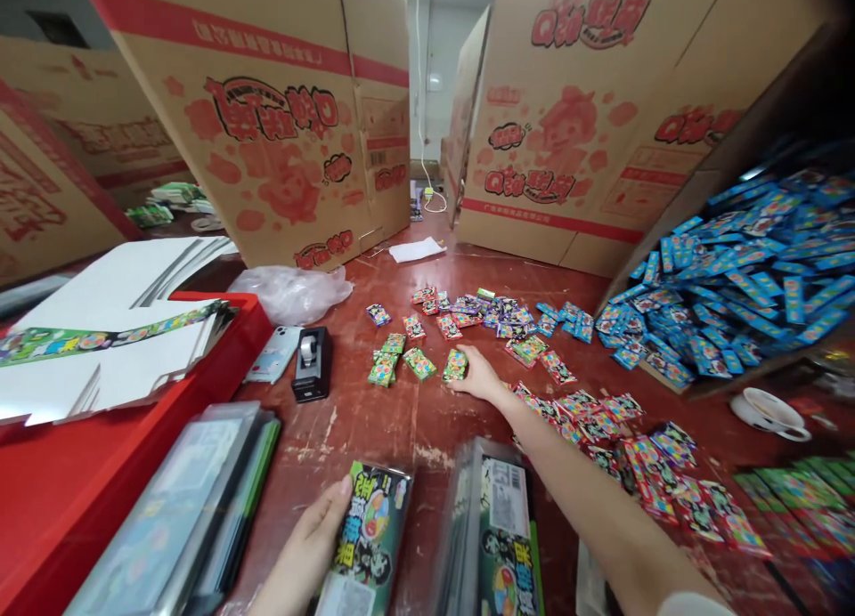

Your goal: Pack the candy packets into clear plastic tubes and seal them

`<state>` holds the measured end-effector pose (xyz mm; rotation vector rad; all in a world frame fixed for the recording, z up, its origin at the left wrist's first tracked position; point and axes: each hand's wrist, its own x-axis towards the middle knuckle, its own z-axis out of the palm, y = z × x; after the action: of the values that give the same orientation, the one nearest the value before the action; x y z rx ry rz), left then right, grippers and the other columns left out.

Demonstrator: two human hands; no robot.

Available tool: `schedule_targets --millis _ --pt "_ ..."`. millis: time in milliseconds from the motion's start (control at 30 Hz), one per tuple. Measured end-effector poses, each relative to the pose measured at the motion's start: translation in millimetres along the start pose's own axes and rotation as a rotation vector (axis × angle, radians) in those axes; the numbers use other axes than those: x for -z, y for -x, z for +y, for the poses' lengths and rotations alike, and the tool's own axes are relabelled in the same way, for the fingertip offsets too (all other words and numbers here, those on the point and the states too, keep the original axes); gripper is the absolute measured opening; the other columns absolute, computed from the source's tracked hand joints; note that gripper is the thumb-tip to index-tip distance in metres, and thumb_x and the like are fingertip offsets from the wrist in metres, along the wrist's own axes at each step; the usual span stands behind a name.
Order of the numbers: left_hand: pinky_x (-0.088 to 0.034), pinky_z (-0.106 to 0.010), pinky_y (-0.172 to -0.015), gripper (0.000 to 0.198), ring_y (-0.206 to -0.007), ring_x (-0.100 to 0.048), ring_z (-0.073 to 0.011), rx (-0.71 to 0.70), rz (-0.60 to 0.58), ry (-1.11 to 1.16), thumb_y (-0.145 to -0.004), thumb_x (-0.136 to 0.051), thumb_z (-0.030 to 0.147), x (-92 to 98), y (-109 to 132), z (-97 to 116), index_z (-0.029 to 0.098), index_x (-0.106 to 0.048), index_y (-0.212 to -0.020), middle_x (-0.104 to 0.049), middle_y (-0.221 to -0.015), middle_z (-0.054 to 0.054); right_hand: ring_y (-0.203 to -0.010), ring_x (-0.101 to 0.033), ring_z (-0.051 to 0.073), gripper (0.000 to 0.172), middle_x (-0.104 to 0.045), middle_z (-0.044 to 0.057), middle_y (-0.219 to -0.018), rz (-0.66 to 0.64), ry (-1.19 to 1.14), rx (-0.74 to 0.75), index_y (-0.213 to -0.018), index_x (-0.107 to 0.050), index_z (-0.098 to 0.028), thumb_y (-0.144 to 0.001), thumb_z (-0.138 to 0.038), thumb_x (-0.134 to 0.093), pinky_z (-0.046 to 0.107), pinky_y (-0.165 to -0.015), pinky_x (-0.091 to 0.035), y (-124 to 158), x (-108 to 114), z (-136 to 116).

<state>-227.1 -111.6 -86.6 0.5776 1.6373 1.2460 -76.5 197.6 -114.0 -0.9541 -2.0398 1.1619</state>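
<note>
My left hand (304, 549) grips the left side of a green printed pack (370, 536) low at the front, thumb lying along its edge. My right arm stretches forward across the red-brown table (374, 420). My right hand (477, 376) lies palm down with its fingers on a small green packet (455, 365). More small green packets (394, 360) lie just to its left. Red and purple packets (481, 312) are scattered beyond it. Red packets (641, 460) spread along the right of my arm.
Large printed cardboard boxes (267, 117) stand at the back. A tipped box (741, 269) on the right spills blue packets. A phone (275, 353), tape dispenser (311, 360) and plastic bag (290, 291) lie left of centre. Flat white cartons (113, 322) rest on a red box (73, 474). Clear-wrapped packs (498, 527) sit in front.
</note>
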Motion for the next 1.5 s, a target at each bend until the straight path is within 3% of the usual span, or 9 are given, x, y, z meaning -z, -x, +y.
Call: schedule_targets --millis 200,367,567,733,867,1067,1167,1300,1500 --pt "-0.05 -0.035 -0.08 0.039 -0.082 -0.068 -0.023 0.234 -0.308 0.303 -0.077 -0.063 0.049 -8.6 36 -22 0.015 -0.069 -0.095 -0.074 -0.087 -0.009 -0.102 -0.056 0.021 0.079 -0.04 0.009 -0.126 0.003 -0.278 0.028 -0.129 -0.038 -0.026 -0.06 -0.025 -0.077 0.034 -0.083 -0.051 95 10 -32" --pt "-0.049 -0.03 -0.076 0.039 -0.084 -0.066 -0.022 0.127 -0.244 0.163 -0.082 -0.056 0.049 -26.0 53 -13 0.017 -0.069 -0.099 -0.074 -0.091 -0.007 -0.092 -0.058 0.018 0.064 -0.056 0.003 -0.103 -0.114 -0.576 -0.079 -0.124 -0.04 -0.026 -0.07 -0.029 -0.073 0.032 -0.081 -0.05 140 12 -78" --pt "-0.047 -0.029 -0.082 0.037 -0.09 -0.064 -0.0219 -0.148 -0.219 -0.102 -0.087 -0.05 0.045 -47.4 49 0 0.019 -0.065 -0.108 -0.072 -0.101 -0.006 -0.083 -0.061 0.015 0.046 -0.058 0.001 -0.094 -0.108 -0.496 0.004 -0.112 -0.042 -0.026 -0.075 -0.023 -0.068 0.028 -0.072 -0.05 153 13 -104" --pt "-0.047 -0.028 -0.082 0.037 -0.089 -0.064 -0.0215 -0.223 -0.242 -0.235 -0.089 -0.046 0.043 -55.6 54 6 0.019 -0.064 -0.11 -0.071 -0.101 -0.006 -0.081 -0.061 0.015 0.021 -0.063 0.001 -0.088 -0.32 -0.301 0.068 -0.101 -0.055 -0.022 -0.081 -0.021 -0.061 0.028 -0.073 -0.048 160 38 -107" --pt "-0.048 -0.026 -0.073 0.035 -0.077 -0.063 -0.0203 -0.261 -0.234 -0.347 -0.088 -0.046 0.043 -65.2 58 16 0.019 -0.068 -0.101 -0.072 -0.086 -0.004 -0.09 -0.061 0.017 0.019 -0.067 0.002 -0.099 -0.418 -0.154 0.186 -0.101 -0.065 -0.022 -0.084 -0.021 -0.058 0.03 -0.081 -0.046 166 49 -111" --pt "-0.046 -0.025 -0.068 0.036 -0.073 -0.06 -0.0198 -0.286 -0.208 -0.37 -0.089 -0.044 0.044 -76.0 55 20 0.016 -0.067 -0.094 -0.068 -0.077 -0.003 -0.085 -0.062 0.017 0.032 -0.067 0.003 -0.096 -0.292 -0.099 0.162 -0.117 -0.06 -0.025 -0.085 -0.024 -0.058 0.032 -0.08 -0.048 175 46 -106" --pt "-0.046 -0.025 -0.07 0.036 -0.076 -0.06 -0.0196 -0.296 -0.17 -0.342 -0.09 -0.042 0.044 -75.5 51 22 0.017 -0.065 -0.097 -0.07 -0.082 -0.003 -0.083 -0.061 0.016 0.023 -0.065 0.002 -0.091 -0.159 -0.136 0.126 -0.101 -0.063 -0.024 -0.079 -0.028 -0.067 0.031 -0.08 -0.048 180 37 -99" --pt "-0.046 -0.025 -0.071 0.037 -0.076 -0.062 -0.0196 -0.294 -0.173 -0.31 -0.088 -0.044 0.046 -75.2 45 29 0.017 -0.064 -0.097 -0.071 -0.085 -0.003 -0.108 -0.053 0.022 0.015 -0.053 0.008 -0.119 -0.147 -0.129 0.22 -0.077 -0.067 -0.019 -0.073 -0.033 -0.073 0.036 -0.096 -0.041 192 22 -99" --pt "-0.048 -0.024 -0.07 0.038 -0.075 -0.063 -0.0196 -0.281 -0.165 -0.272 -0.083 -0.051 0.051 -70.6 31 28 0.017 -0.065 -0.092 -0.072 -0.084 -0.003 -0.122 -0.044 0.025 0.014 -0.043 0.006 -0.138 -0.212 0.09 0.28 -0.082 -0.07 -0.021 -0.076 -0.033 -0.07 0.04 -0.102 -0.035 174 25 -93"
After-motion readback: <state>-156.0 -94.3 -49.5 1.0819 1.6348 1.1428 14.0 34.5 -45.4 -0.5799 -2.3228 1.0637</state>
